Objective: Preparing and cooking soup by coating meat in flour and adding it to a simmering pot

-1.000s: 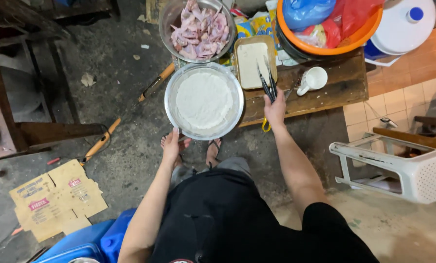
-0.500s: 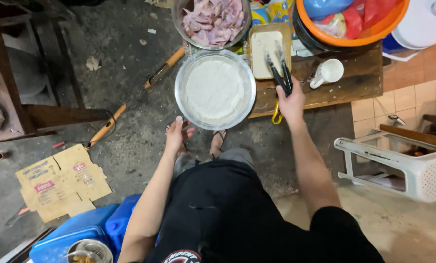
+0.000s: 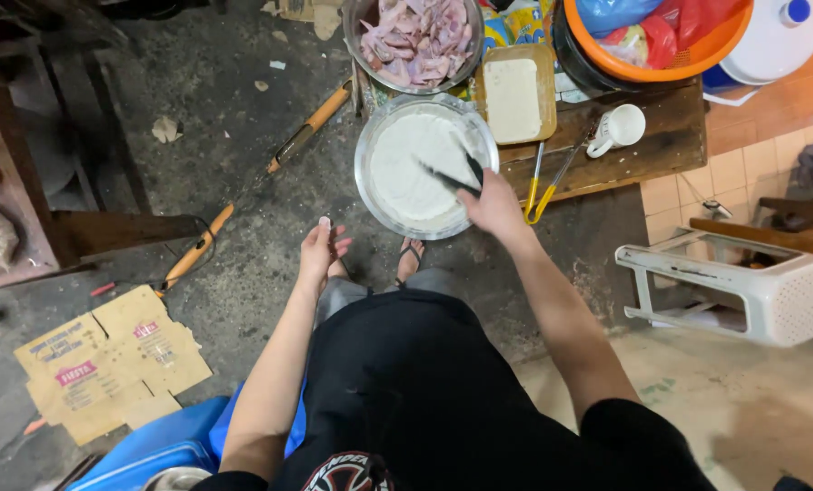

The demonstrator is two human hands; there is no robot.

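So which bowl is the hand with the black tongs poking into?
Find the low wooden table at the top. Two metal bowls sit at its left end, and the right hand holds the tongs over the nearer one, the flour bowl. It holds only smooth white powder, while the far bowl is heaped with pink raw meat.

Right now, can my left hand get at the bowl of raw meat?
Probably yes, with a long stretch. The left hand hangs empty and open below the flour bowl; the meat bowl sits beyond it. Nothing blocks the path, though the arm would pass over or beside the flour bowl.
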